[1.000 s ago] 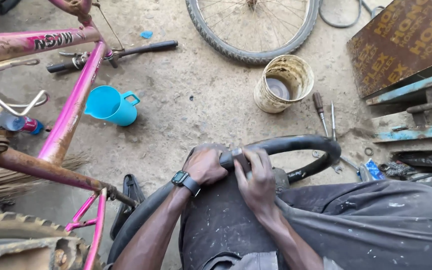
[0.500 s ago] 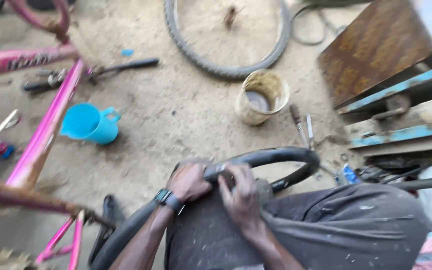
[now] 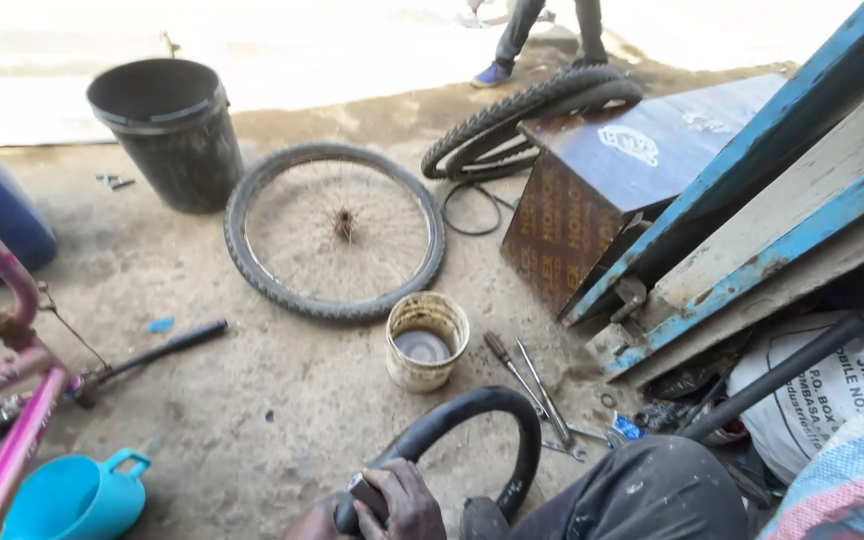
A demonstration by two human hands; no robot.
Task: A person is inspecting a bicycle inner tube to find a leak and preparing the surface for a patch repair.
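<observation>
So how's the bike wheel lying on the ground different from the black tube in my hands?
The wheel lies flat on the ground, untouched, with spokes, a hub and a knobbly tyre. The inner tube is smooth and bare, arches up off the ground, and is gripped by a hand. Both are black rubber loops.

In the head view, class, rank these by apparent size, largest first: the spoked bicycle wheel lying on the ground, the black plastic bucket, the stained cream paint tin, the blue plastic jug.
1. Spoked bicycle wheel
2. Black plastic bucket
3. Blue plastic jug and stained cream paint tin: unsure, since the jug is nearer and partly cut off.
</observation>
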